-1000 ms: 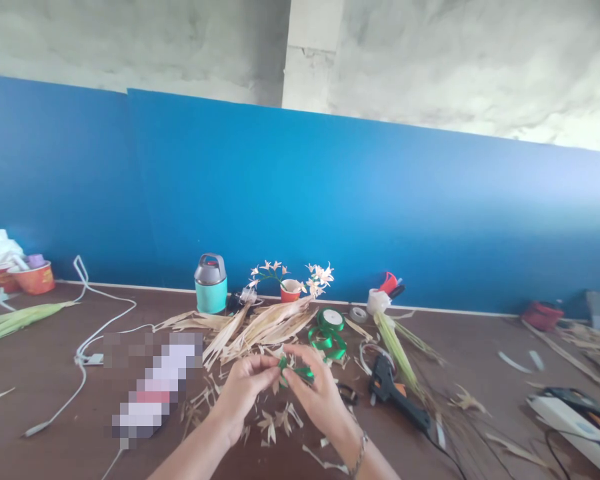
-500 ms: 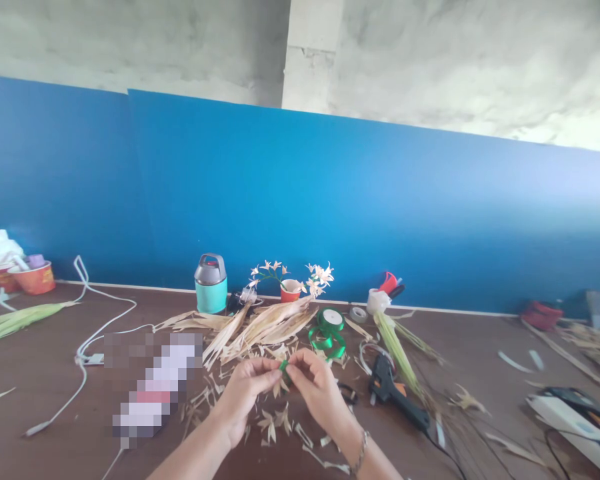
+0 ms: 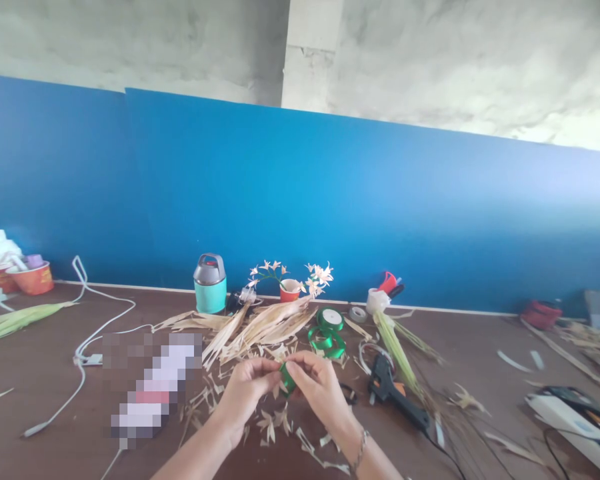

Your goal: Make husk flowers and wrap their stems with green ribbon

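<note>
A short piece of green ribbon [image 3: 288, 383] is pinched between my two hands at the front middle of the table. My left hand [image 3: 250, 385] grips its left side between thumb and fingertips. From the other side, my right hand [image 3: 320, 385] has thumb and fingers closed on it. Pale petal tips show just under the fingers; whether they belong to a held flower I cannot tell. Below my hands lie small husk flowers [image 3: 267, 425] among scraps. Just behind is a ribbon spool [image 3: 331, 319] with loose green loops.
Dried corn husks [image 3: 273, 323] lie behind my hands, near a red cup [image 3: 291, 289] with flower sprays. A turquoise flask [image 3: 211, 285] stands left of them. To the right are a black glue gun [image 3: 397, 393] and green husks [image 3: 400, 353]. A white cable [image 3: 83, 340] crosses the left side.
The green ribbon between my fingers now shows a wider, flatter stretch hanging below the fingertips. My hands have barely moved and both keep their pinch.
</note>
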Action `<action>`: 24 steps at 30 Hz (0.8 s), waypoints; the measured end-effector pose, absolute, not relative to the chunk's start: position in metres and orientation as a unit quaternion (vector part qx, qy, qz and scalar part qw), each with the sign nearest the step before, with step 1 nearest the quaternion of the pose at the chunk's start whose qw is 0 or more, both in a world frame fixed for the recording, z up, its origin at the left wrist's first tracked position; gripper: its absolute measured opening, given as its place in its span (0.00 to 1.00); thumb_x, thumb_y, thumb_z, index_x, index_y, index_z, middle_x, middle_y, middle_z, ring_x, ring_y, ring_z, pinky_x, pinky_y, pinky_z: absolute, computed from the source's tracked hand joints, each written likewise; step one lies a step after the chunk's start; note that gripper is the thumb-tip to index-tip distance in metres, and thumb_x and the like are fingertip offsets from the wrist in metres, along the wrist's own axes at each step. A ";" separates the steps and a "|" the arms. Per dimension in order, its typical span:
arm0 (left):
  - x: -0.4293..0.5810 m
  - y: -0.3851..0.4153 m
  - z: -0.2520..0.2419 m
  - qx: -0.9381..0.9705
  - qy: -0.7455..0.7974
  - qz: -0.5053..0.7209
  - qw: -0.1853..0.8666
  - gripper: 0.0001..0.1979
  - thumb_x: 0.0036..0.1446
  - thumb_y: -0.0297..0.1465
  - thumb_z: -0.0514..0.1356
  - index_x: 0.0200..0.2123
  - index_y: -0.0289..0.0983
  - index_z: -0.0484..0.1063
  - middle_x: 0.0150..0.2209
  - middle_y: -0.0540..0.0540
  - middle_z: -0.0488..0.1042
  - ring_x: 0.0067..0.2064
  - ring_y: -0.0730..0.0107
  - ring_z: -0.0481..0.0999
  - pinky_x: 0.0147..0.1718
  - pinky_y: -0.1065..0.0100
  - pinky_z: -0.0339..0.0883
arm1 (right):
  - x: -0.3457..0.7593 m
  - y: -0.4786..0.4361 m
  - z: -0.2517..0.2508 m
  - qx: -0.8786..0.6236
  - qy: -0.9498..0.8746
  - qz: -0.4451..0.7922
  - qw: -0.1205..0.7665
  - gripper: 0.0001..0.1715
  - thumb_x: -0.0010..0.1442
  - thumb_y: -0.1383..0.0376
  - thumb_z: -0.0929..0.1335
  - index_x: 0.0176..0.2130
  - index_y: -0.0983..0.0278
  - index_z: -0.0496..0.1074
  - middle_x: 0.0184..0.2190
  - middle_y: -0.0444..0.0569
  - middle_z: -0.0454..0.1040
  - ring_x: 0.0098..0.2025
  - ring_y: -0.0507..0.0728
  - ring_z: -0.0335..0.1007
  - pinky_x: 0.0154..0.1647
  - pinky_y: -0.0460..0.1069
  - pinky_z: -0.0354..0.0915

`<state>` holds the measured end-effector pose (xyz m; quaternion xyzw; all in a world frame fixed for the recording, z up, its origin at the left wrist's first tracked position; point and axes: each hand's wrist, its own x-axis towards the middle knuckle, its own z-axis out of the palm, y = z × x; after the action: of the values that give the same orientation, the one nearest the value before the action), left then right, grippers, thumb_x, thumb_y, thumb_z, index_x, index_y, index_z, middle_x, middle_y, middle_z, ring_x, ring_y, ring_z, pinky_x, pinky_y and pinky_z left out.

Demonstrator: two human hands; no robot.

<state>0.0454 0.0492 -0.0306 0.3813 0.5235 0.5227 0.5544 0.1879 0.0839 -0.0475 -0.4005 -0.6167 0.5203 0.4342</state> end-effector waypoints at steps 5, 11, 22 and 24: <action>0.047 0.047 -0.029 0.398 0.532 0.510 0.547 0.09 0.39 0.33 0.66 0.26 0.35 0.75 0.22 0.51 0.74 0.28 0.70 0.71 0.31 0.71 0.61 | 0.191 0.084 -0.046 -0.400 -0.634 0.506 0.427 0.19 0.54 0.51 0.66 0.30 0.65 0.71 0.20 0.42 0.65 0.19 0.50 0.63 0.18 0.44 0.64; 0.048 0.048 -0.030 0.406 0.525 0.510 0.547 0.09 0.39 0.33 0.65 0.25 0.34 0.75 0.22 0.51 0.73 0.27 0.71 0.70 0.30 0.71 0.60 | 0.190 0.083 -0.046 -0.404 -0.645 0.487 0.429 0.17 0.56 0.53 0.65 0.29 0.65 0.69 0.19 0.41 0.62 0.17 0.48 0.61 0.16 0.42 0.62; 0.047 0.048 -0.029 0.437 0.523 0.497 0.537 0.10 0.39 0.34 0.65 0.26 0.35 0.74 0.22 0.51 0.73 0.27 0.71 0.69 0.28 0.71 0.58 | 0.190 0.083 -0.048 -0.407 -0.637 0.501 0.421 0.19 0.56 0.52 0.64 0.28 0.64 0.68 0.19 0.40 0.63 0.16 0.48 0.62 0.15 0.42 0.60; 0.046 0.048 -0.028 0.440 0.522 0.493 0.539 0.10 0.39 0.34 0.65 0.26 0.35 0.74 0.22 0.51 0.73 0.27 0.70 0.69 0.29 0.71 0.58 | 0.191 0.083 -0.047 -0.406 -0.634 0.509 0.418 0.19 0.56 0.51 0.64 0.28 0.64 0.68 0.19 0.40 0.63 0.15 0.48 0.61 0.15 0.42 0.60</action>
<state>0.0463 0.0482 -0.0284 0.4398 0.5224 0.4931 0.5390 0.1907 0.0832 -0.0472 -0.4062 -0.6336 0.5090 0.4178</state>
